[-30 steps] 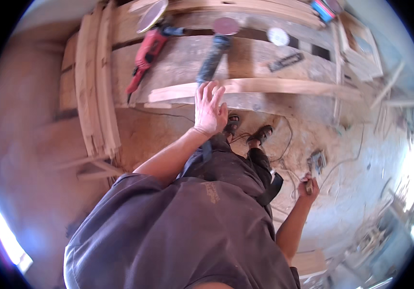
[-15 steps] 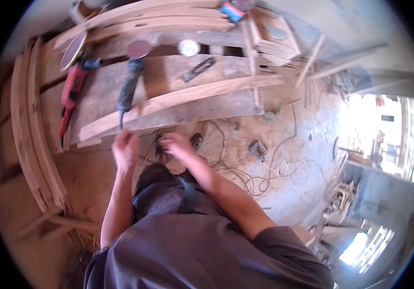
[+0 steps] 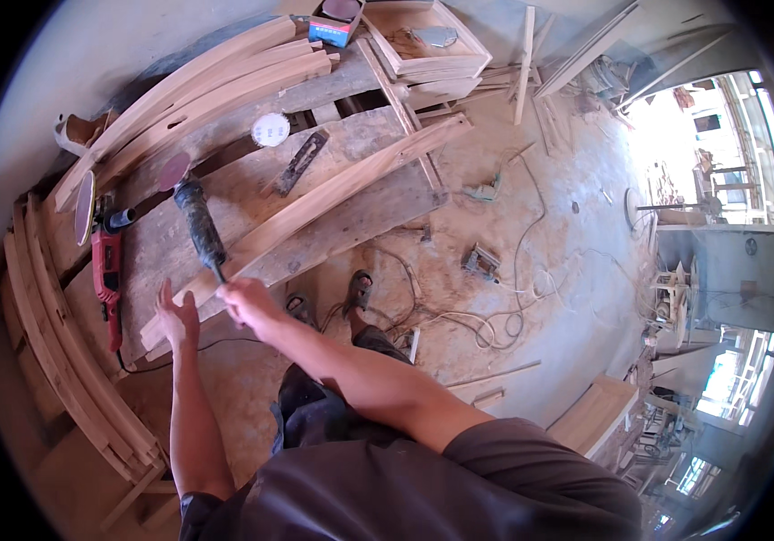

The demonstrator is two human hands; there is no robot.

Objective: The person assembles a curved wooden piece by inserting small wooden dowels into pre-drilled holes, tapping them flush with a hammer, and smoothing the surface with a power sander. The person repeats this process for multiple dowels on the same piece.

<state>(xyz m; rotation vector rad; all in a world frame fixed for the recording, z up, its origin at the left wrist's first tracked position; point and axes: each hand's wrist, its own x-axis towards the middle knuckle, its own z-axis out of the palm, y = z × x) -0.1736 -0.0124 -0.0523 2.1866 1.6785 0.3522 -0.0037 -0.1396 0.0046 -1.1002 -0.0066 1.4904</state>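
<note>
**A:** ok so compared with half a second back, both hands have come up to the near end of the bench. The right hand (image 3: pixel 241 302) was hanging over the floor by the sandals, and now it's sitting at the tail of the dark sander (image 3: pixel 199 227), right where the cable comes out.

**B:** Is it actually gripping it?

**A:** Fingers are curling in around the cable end, looks like it's pinching it, but it's a bit blurry. The left hand (image 3: pixel 177 317) is hovering flat, fingers spread and loose, grasping nothing, just beside the end of the curved plank (image 3: pixel 315 207).

**B:** And that plank?

**A:** Pale, long, bowing gently, lying diagonally across the rough grey workbench (image 3: pixel 351 221). The sander is lying across the benchtop just behind it, round disc end pointing away. A red power tool (image 3: pixel 105 275) is resting at the left, next to stacked curved rails (image 3: pixel 40 316). Sawdust floor, cables snaking everywhere.
</note>
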